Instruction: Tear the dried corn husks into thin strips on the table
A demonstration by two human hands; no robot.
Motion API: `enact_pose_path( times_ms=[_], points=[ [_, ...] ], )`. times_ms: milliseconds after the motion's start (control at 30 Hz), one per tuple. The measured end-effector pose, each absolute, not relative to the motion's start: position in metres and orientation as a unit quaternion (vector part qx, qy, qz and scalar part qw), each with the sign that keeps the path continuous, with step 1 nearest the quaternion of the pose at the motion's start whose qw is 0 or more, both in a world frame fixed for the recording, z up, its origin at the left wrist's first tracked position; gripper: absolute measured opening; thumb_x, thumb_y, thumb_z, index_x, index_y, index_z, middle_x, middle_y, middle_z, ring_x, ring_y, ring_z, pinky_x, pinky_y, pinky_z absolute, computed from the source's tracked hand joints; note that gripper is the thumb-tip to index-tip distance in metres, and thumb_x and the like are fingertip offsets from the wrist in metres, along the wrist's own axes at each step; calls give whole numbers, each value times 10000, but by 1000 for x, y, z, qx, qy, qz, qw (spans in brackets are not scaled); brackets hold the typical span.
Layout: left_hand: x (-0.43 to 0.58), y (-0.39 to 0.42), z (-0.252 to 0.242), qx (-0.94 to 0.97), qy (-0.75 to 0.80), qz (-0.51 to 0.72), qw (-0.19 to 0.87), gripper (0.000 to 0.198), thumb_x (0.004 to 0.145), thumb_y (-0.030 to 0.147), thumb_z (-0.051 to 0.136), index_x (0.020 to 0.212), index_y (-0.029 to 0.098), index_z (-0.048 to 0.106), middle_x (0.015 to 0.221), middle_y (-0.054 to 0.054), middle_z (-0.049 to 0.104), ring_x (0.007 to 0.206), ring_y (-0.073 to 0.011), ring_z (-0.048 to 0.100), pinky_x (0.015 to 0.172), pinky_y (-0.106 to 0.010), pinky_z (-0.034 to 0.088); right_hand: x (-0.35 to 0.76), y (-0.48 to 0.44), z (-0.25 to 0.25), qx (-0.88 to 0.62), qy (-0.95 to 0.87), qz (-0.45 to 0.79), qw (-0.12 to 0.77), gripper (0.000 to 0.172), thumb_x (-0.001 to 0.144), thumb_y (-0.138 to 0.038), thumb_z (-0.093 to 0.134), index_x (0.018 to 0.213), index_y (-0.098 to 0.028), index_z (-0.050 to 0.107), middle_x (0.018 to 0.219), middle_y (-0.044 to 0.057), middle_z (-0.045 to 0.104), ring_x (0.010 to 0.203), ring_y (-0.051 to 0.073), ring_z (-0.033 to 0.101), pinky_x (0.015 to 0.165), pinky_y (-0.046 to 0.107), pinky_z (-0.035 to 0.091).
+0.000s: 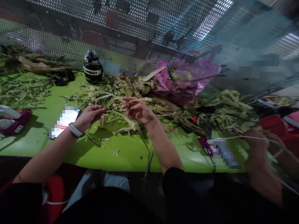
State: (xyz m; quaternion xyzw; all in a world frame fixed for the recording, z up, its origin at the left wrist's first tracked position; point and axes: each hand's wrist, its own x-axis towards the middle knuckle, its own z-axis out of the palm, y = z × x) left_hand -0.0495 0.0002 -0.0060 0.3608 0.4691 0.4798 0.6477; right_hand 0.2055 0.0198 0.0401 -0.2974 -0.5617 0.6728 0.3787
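Note:
Over the green table, my left hand [92, 114] is closed, thumb and fingers pinching a thin plant stem [114, 107] that stretches toward the right. Facing it, my right hand [140, 112] has its fingers apart and slightly curled near the stem's far end; whether a fingertip touches the stem cannot be told. Behind and beneath both hands spreads a heap of yellowish-green leaves and stalks [130, 85]. Pale torn scraps [117, 152] lie on the tabletop [98, 158] in front. Below my left wrist rests a phone with a lit screen [64, 123].
A black bottle [92, 68] stands behind the heap, near a perforated metal panel [130, 37]. A pink plastic bag [182, 84] sits at back right. Purple tissue pack [17, 121] at left. At right, another person's hands [257, 140] work beside a pile of greens [224, 112] and a white cable [247, 137].

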Motion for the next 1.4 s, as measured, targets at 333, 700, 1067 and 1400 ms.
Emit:
enact_pose_path(
  times_ms=[333, 700, 1067, 1400],
  points=[
    [-47, -6, -10, 452, 425, 468, 630, 314, 604, 345, 883, 804, 148, 742, 810, -38, 706, 696, -99, 608, 634, -208, 462, 194, 2, 42, -337, -699, 420, 471, 482, 818, -679, 573, 925, -252, 769, 1057, 57, 647, 855, 146, 602, 676, 272, 487],
    [-34, -14, -6, 532, 422, 480, 556, 427, 564, 369, 886, 835, 132, 656, 772, -6, 653, 682, -104, 566, 648, -239, 439, 163, -15, 31, -426, -698, 481, 316, 446, 827, -529, 620, 597, -152, 681, 375, -65, 408, 330, 51, 351, 400, 229, 257],
    [-31, -25, -1, 628, 455, 481, 409, 320, 693, 286, 758, 872, 164, 522, 678, 26, 578, 589, -93, 511, 525, -207, 369, 157, -15, 22, -419, -761, 418, 265, 406, 857, -440, 550, 610, -142, 672, 421, -78, 304, 417, 52, 263, 449, 242, 185],
    [-31, -30, -5, 703, 476, 460, 261, 335, 766, 265, 714, 963, 194, 452, 754, 0, 676, 655, -131, 640, 581, -229, 447, 159, -16, 22, -438, -807, 294, 266, 406, 886, -410, 497, 613, -150, 646, 505, -38, 411, 521, 84, 360, 539, 250, 253]
  ],
)
